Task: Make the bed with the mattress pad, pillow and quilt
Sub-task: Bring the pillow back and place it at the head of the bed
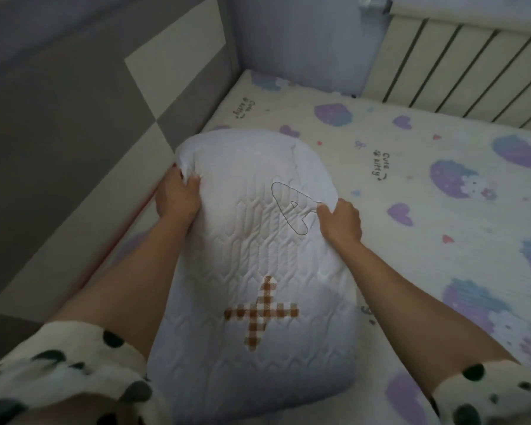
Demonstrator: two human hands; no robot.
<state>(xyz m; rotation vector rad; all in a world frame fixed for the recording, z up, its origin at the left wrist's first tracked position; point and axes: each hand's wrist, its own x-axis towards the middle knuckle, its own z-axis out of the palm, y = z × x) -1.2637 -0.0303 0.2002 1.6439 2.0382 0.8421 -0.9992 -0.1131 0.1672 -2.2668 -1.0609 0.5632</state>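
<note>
A white quilted pillow with a brown checked cross and a stitched outline lies lengthwise on the bed, its far end towards the headboard. My left hand grips the pillow's far left edge, bunching the fabric. My right hand pinches its right edge near the stitched outline. Under the pillow the mattress pad is spread flat, cream with purple hearts, strawberries and the words "Cute kitty". No quilt is in view.
A padded headboard of grey and cream squares runs along the left side of the bed. A white radiator stands at the far right against the wall. My spotted sleeves fill the lower corners.
</note>
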